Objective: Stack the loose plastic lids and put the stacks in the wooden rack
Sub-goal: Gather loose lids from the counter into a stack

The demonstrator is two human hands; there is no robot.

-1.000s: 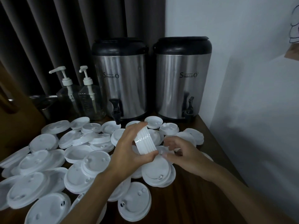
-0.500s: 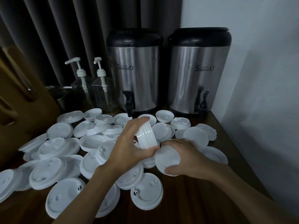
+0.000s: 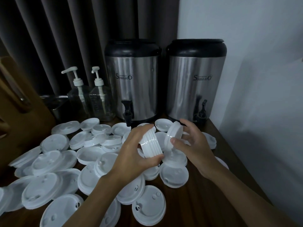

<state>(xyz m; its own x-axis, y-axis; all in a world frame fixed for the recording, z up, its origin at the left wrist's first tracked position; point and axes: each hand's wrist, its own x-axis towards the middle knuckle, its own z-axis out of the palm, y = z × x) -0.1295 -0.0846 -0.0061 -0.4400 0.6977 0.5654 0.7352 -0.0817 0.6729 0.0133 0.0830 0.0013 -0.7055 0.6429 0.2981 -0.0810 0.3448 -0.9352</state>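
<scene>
- So, the left hand (image 3: 132,154) is curled round a short stack of nested white lids (image 3: 151,144). The thumb is under the near end and the fingers are over the top, with the stack held on edge just above the table.
- The right hand (image 3: 195,145) pinches a single lid (image 3: 174,134) by its rim, thumb on the near face and fingers spread behind. That lid is tilted and just beside the open end of the stack, not seated as far as I can see.
- My read is that this is the nesting step, with one more lid going on. It looks early in the job, since most lids are lying loose.
- On handling, these look like thin moulded plastic, so probably very light, a bit flexy and smooth enough to slide.
- I'd hold each lid by the rim and line it up square before pressing, because a cocked lid could jam or pop the stack apart.
- I'd grip the stack round its sides and not squeeze too hard.
- The loose lids (image 3: 54,161) cover most of the wooden table (image 3: 229,185), overlapping each other, and some look flipped.
- Behind them stand two stainless drink dispensers (image 3: 132,89) with black tops and spigots.
- Two clear pump bottles (image 3: 78,102) sit to their left, in front of a dark curtain (image 3: 65,38).
- There's a wooden piece (image 3: 14,102) at the far left edge. It might be the rack, but I can't tell, and I see no stacks in it.
</scene>
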